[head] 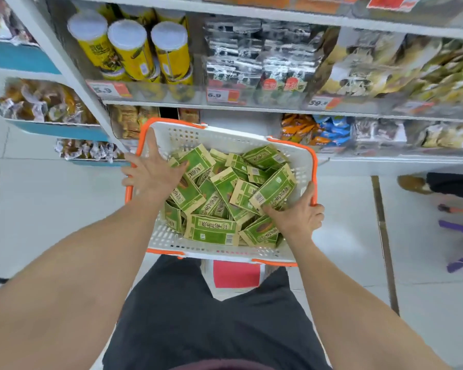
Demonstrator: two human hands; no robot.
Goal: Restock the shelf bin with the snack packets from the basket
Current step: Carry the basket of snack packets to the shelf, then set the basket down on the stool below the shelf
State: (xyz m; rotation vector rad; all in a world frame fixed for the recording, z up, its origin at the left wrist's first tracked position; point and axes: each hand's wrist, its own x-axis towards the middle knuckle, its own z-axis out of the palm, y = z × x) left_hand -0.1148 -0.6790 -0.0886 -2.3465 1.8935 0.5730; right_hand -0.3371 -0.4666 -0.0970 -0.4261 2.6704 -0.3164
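A white basket with an orange rim sits in front of me at waist height, heaped with several green and tan snack packets. My left hand straddles the basket's left rim. Its thumb lies on a packet, its forefinger runs along the wall, and the other fingers curl down outside. My right hand grips the right rim with its thumb resting on the packets. Behind the basket, the lower shelf shows a bare white stretch; I cannot tell which bin is meant.
Yellow canisters and dark packets fill the shelf above. Orange and blue packets lie right of the bare stretch. Another person's shoe and purple poles are on the floor at right. A red and white item lies below the basket.
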